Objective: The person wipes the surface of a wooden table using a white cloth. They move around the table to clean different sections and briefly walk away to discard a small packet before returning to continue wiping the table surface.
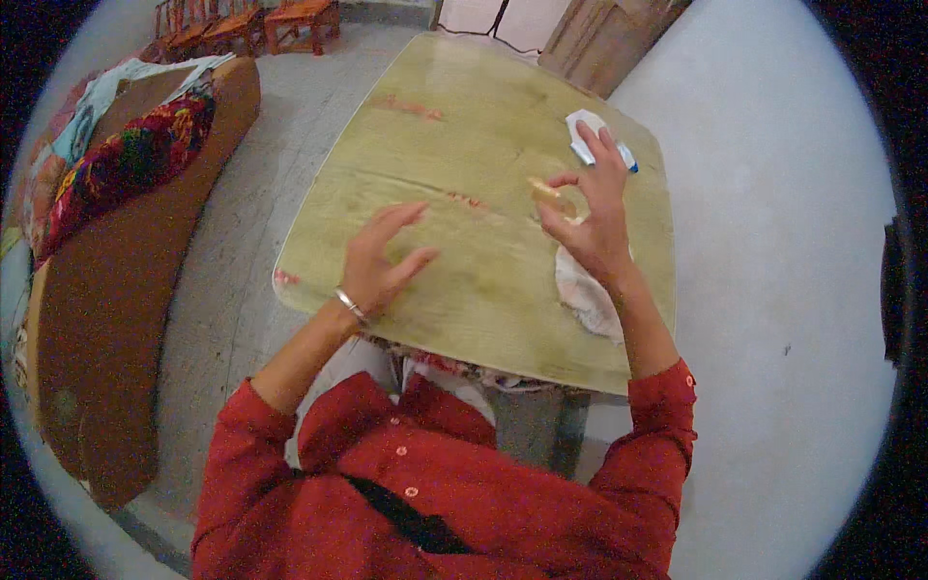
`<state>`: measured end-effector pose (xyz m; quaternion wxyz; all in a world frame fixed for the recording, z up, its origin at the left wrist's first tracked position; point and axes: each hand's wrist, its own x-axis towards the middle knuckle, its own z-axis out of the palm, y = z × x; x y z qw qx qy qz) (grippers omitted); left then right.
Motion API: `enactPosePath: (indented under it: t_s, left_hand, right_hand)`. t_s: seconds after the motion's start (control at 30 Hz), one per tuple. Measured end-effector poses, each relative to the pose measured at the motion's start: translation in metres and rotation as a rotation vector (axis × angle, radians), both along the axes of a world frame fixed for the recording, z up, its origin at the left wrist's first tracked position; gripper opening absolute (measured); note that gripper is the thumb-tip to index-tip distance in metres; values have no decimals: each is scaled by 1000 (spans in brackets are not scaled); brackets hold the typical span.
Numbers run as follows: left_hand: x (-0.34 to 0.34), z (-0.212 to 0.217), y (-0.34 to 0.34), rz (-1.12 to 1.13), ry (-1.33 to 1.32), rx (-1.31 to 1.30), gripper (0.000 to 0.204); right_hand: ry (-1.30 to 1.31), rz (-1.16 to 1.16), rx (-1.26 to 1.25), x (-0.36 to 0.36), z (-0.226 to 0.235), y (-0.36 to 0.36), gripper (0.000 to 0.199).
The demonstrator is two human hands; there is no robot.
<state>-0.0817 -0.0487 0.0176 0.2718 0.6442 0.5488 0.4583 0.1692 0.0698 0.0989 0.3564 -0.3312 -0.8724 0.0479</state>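
Observation:
Between the thumb and forefinger of my right hand [594, 217] is a small amber, shiny, round-looking thing [549, 195]; blur hides its exact kind. The other fingers of that hand stretch up and overlap a white and blue packet [583, 124] on the table. Below the right wrist lies a crumpled whitish cloth [583, 295], partly covered by the forearm. My left hand [379, 261], with a silver bangle on its wrist, is over the near left part of the table. Its fingers and thumb are spread apart, holding nothing.
The table [464, 126] has a yellow-green top with worn reddish marks. A white wall [764, 242] runs along its right side. To the left stands a brown sofa [116, 309] piled with colourful cloths [135, 155]. Wooden chairs [300, 21] are at the far left.

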Motion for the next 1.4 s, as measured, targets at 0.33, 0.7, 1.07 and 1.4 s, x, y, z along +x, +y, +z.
enactPosePath:
  t_s: [0.33, 0.7, 1.07, 1.4]
  left_hand:
    - [51, 67, -44, -370, -847, -201, 42]
    - [45, 71, -78, -324, -737, -49, 33]
    - [76, 150, -112, -1061, -1083, 506, 14]
    - [83, 165, -117, -1114, -1101, 386, 13]
  right_hand:
    - [-2, 215, -156, -18, 38, -101, 24]
    - [63, 34, -177, 36, 28, -111, 70]
    - [-146, -449, -226, 132, -139, -76, 52]
    - [-107, -322, -391, 110, -114, -105, 48]
